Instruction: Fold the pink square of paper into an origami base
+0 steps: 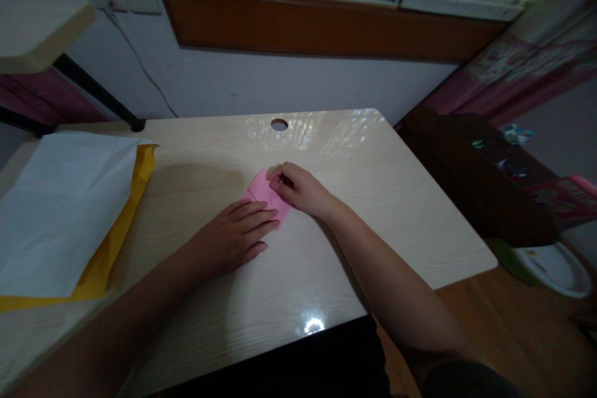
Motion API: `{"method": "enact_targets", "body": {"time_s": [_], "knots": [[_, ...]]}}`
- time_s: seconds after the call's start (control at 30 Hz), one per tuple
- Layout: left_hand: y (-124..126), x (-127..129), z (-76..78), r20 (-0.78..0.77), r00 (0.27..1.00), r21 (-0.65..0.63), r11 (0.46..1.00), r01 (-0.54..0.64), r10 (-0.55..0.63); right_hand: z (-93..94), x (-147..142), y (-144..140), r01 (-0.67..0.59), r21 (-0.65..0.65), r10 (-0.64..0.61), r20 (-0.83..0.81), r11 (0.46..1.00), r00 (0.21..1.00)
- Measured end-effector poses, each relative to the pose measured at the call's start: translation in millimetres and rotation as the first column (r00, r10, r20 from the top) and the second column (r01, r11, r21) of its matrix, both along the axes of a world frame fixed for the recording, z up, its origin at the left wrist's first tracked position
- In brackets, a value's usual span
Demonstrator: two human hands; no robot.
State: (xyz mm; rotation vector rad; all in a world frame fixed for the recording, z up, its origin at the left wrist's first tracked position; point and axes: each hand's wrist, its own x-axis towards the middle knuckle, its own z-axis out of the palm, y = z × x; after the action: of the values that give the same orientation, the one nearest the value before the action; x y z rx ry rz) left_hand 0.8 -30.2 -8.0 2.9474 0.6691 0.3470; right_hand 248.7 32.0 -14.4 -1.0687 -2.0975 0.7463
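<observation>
A small folded piece of pink paper lies on the pale wood-grain desk, with crease lines across its face. My left hand rests flat on the paper's lower left part, its fingers stretched out and hiding some of it. At the upper right edge of the paper, my right hand has thumb and forefinger pinched together on the paper. What exactly lies between those fingertips is partly hidden.
White paper over a yellow sheet lies at the desk's left. A raised shelf on black legs stands behind it. A round cable hole is near the back edge. A white cable hangs from the wall socket.
</observation>
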Motion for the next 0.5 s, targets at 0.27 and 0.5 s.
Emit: {"method": "enact_targets", "body": {"time_s": [0.27,0.5], "knots": [[0.8,0.2,2.5,-0.028,1.0,-0.011,1.0,0.002,-0.003,0.3,9.4,-3.3,-0.05,0.098,0.032,0.183,0.994,0.983],[0.1,0.0,1.1,0.019,1.0,-0.012,1.0,0.003,-0.002,1.3,-7.0,-3.5,0.058,0.16,-0.108,0.325,0.985,0.94]]}}
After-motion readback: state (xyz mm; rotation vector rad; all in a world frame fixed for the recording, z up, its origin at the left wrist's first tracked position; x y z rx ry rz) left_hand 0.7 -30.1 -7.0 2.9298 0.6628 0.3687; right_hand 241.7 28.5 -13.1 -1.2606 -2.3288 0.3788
